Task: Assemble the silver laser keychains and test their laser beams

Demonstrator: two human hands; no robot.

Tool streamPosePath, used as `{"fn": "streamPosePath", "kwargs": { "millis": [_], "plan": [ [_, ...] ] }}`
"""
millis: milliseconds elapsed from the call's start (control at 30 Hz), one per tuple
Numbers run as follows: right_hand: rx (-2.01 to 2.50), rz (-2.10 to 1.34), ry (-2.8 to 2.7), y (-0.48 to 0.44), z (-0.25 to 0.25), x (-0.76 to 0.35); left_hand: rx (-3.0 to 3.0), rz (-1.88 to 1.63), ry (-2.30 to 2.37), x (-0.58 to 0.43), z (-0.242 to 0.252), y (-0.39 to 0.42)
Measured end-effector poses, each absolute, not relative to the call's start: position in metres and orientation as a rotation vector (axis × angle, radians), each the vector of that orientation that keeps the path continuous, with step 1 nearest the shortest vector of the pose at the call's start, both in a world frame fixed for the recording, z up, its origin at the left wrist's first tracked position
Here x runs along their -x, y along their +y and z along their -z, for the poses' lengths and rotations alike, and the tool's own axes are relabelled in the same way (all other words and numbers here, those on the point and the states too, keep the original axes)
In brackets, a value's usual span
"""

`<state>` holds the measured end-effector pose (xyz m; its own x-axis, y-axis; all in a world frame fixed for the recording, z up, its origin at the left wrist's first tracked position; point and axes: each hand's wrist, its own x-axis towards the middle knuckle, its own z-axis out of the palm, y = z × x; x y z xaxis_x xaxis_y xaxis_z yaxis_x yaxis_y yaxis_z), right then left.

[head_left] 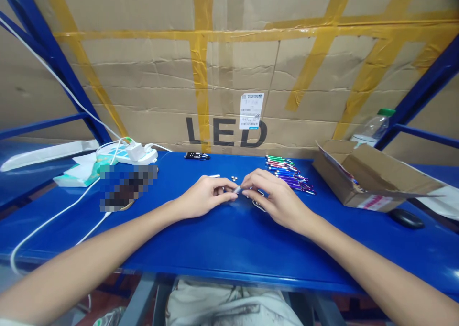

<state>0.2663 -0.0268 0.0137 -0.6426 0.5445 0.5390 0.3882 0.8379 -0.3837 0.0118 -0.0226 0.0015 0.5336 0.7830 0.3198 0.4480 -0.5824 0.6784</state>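
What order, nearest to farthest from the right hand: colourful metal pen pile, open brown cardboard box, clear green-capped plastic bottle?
1. Colourful pen pile, just beyond the right hand.
2. Cardboard box, farther right.
3. Plastic bottle, behind the box.

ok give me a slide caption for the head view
Head view: left hand and right hand pinch a silver part over a blue table, coloured pens behind, open carton at right.
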Motion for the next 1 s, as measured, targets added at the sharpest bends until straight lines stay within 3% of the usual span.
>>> {"fn": "streamPosePath", "kwargs": {
  "millis": [367,800,1000],
  "plan": [
    [0.935,-0.136,-2.079,-0.025,-0.015,-0.264,-2.045,-1.155,0.926,-0.010,-0.008,-0.021],
    [1.090,0.020,-2.382,-0.018,-0.002,-0.269,-1.753,-1.525,0.981,-0.009,-0.006,-0.010],
    [1.450,0.079,-2.516,-0.022,-0.007,-0.268,-1.760,-1.543,0.969,-0.011,-0.007,-0.011]
  ]
}}
